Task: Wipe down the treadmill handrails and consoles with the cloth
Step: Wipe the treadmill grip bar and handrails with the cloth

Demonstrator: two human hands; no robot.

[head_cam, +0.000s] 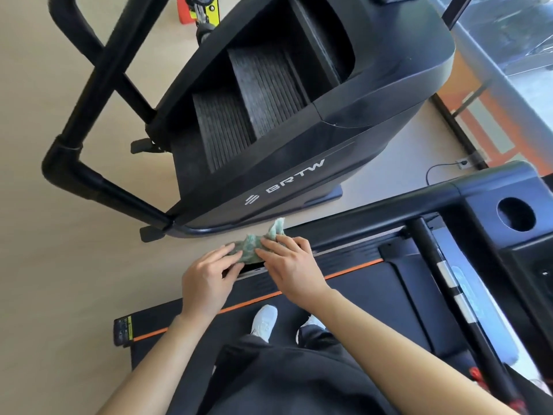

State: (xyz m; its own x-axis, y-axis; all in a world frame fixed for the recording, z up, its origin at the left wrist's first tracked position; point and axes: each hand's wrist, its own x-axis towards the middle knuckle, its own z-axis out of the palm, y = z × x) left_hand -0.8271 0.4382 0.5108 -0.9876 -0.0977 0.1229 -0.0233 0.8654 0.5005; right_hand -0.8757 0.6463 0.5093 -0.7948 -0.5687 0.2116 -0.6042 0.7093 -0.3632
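A: Wiping the left handrail [344, 229], head view. Cloth [254, 250], green and bunched, sits on the rail's near end. Left hand [209, 280] and right hand [291, 265] flank it; fingers [227, 253] slightly spread, tips pressing cloth to rail.

B: Rail axis?

A: Long axis runs from the hands up-right to the console [508, 217]. Judged next move: slide the cloth along it, keeping pressure on.
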